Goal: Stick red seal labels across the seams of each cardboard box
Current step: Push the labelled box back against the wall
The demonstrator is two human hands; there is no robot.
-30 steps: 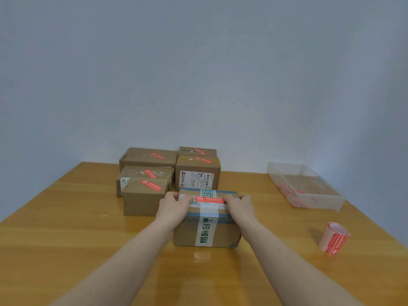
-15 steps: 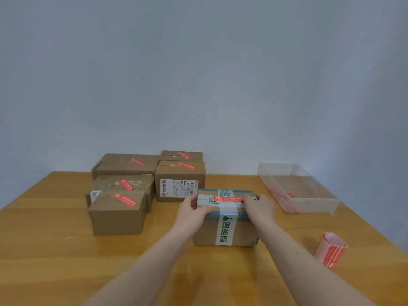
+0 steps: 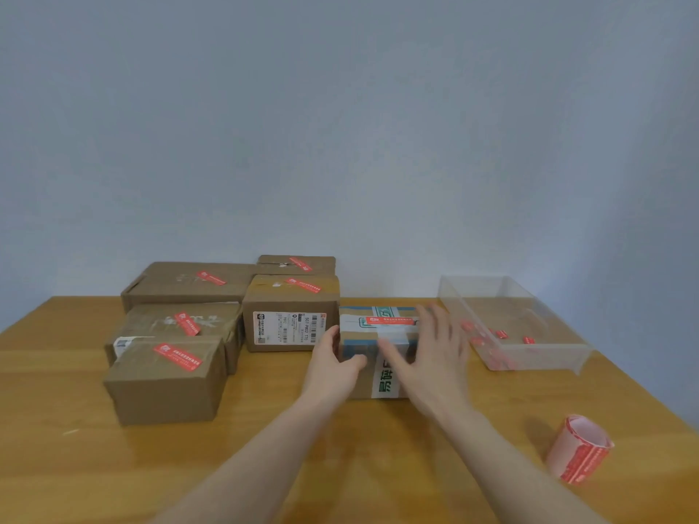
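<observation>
Fingers of the left hand are curling onto the left end of the taped box at frame centre, while the right hand, blurred, is spreading open across its front; the red seal label is lying lengthwise left-to-right just above both, and the label roll is sitting lower right, nearer the right hand

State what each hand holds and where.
The left hand grips the taped box at its near left corner; the right hand is open, blurred, holding nothing.
</observation>
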